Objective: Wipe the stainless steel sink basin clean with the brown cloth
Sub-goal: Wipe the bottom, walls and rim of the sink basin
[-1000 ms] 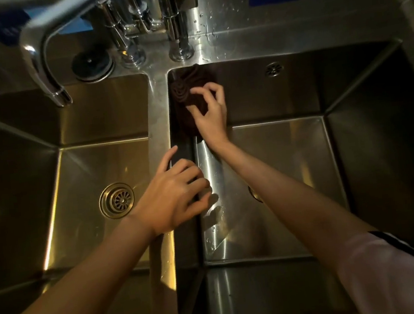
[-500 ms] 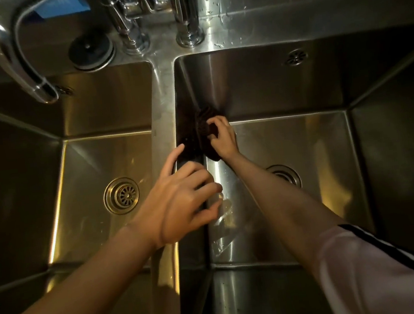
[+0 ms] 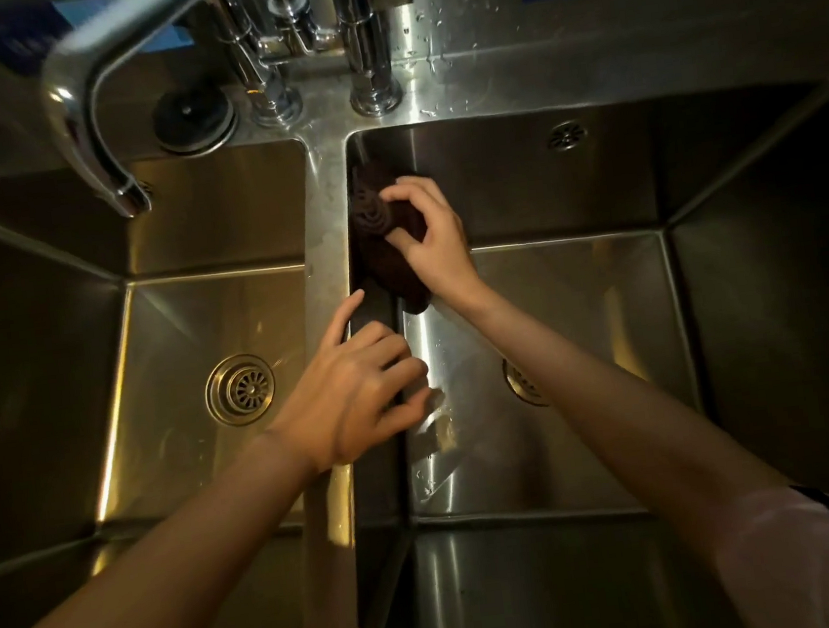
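Observation:
A double stainless steel sink fills the view. In the right basin [image 3: 586, 346], my right hand [image 3: 432, 239] grips the brown cloth [image 3: 381, 224] with curled fingers and presses it against the basin's left wall, near the back corner. Part of the cloth hangs down below my hand. My left hand [image 3: 359, 387] rests on the divider [image 3: 325, 251] between the two basins, fingers loosely curled over its edge and holding nothing. The right basin's drain [image 3: 524, 384] is partly hidden by my right forearm.
The left basin [image 3: 188, 339] has a round drain strainer [image 3: 240, 390]. A curved faucet spout [image 3: 85, 119] hangs over the left basin, with tap columns [image 3: 369, 50] and a black round plug [image 3: 193, 117] on the back ledge. An overflow hole [image 3: 566, 135] sits in the right basin's back wall.
My right hand dragged the cloth down the left wall to the basin floor, then back up toward the rim. My left hand stayed on the divider.

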### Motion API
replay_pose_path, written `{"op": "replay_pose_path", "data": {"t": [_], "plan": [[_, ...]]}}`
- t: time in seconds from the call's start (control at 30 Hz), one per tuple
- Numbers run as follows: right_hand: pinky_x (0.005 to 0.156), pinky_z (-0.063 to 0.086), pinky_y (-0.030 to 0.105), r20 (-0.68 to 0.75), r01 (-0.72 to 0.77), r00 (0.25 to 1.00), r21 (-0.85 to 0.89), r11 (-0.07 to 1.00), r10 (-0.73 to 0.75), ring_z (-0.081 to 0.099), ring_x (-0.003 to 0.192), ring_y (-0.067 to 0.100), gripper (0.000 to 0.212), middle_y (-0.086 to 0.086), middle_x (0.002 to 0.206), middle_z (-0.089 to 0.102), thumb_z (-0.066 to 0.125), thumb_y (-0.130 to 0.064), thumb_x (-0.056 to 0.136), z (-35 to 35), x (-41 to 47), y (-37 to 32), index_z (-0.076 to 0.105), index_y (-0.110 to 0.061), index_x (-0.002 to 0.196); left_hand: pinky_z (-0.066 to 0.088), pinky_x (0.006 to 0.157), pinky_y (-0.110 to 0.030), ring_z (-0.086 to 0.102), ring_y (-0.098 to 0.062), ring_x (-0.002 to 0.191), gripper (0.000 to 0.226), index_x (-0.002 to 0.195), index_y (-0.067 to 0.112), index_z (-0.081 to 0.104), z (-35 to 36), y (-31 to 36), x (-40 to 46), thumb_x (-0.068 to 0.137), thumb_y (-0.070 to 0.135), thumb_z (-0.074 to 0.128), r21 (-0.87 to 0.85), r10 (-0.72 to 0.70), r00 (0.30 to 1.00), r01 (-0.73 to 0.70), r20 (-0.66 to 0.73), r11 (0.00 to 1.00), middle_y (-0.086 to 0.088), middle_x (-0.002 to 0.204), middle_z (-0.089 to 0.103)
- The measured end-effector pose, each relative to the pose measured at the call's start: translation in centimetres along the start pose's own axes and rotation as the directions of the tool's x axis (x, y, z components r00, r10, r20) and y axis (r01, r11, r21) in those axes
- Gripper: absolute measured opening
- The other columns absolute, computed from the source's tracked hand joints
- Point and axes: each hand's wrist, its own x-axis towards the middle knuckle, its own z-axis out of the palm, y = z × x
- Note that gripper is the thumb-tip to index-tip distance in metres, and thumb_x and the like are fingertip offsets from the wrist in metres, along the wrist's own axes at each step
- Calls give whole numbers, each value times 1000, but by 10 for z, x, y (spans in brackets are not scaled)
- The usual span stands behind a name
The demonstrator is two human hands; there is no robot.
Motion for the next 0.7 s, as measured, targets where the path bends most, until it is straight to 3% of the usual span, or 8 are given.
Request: {"op": "replay_pose_path", "data": {"t": [0.1, 0.17, 0.33, 0.47, 0.6, 0.7], "plan": [[103, 32, 9, 46, 141, 989, 42, 989, -142, 48, 119, 14, 32, 12, 119, 55, 67, 7, 77, -10, 7, -23, 66, -5, 107, 20, 114, -53, 61, -19, 85, 43, 88, 16, 73, -2, 1, -1, 94, 42, 40, -4, 1, 1000, -1, 12, 1000, 0, 78, 62], [103, 32, 10, 71, 162, 984, 21, 987, -163, 47, 121, 14, 32, 13, 121, 55, 67, 6, 78, -11, 10, -23, 65, -5, 108, 21, 114, -53, 61, -19, 85, 44, 88, 16, 73, -2, 1, 0, 94, 42, 39, -4, 4, 1000, -4, 10, 1000, 0, 77, 62], [102, 38, 19, 61, -62, 996, -2, 998, 62, 54, 115, 21, 32, 16, 116, 57, 65, 10, 78, 7, -8, 25, 62, 4, 110, 22, 114, -53, 62, -20, 83, 42, 86, 15, 73, 0, 0, 0, 93, 41, 41, 0, 8, 1000, -8, -14, 1000, 0, 76, 61], [103, 45, 34, 103, -328, 938, -38, 944, 330, 55, 114, 24, 37, 13, 118, 57, 63, 9, 79, 26, -39, 75, 61, 0, 114, 21, 114, -53, 61, -18, 86, 41, 86, 16, 73, 4, -4, -1, 94, 41, 41, -10, 10, 1000, -11, -19, 1000, 1, 78, 62], [99, 39, 21, 91, -375, 919, -97, 922, 383, 54, 115, 25, 37, 12, 121, 57, 63, 6, 80, 37, -55, 102, 60, -4, 116, 19, 115, -52, 61, -18, 86, 36, 87, 18, 73, 9, -6, -2, 92, 39, 45, 6, 19, 1000, -19, -24, 1000, 3, 78, 61], [99, 37, 20, 116, -416, 897, -106, 903, 427, 52, 118, 23, 38, 9, 125, 55, 61, 2, 84, 38, -54, 109, 58, -8, 120, 19, 115, -53, 61, -18, 84, 36, 86, 17, 73, 10, -8, -2, 92, 39, 45, 8, 27, 999, -27, -24, 1000, 3, 77, 61]]}}
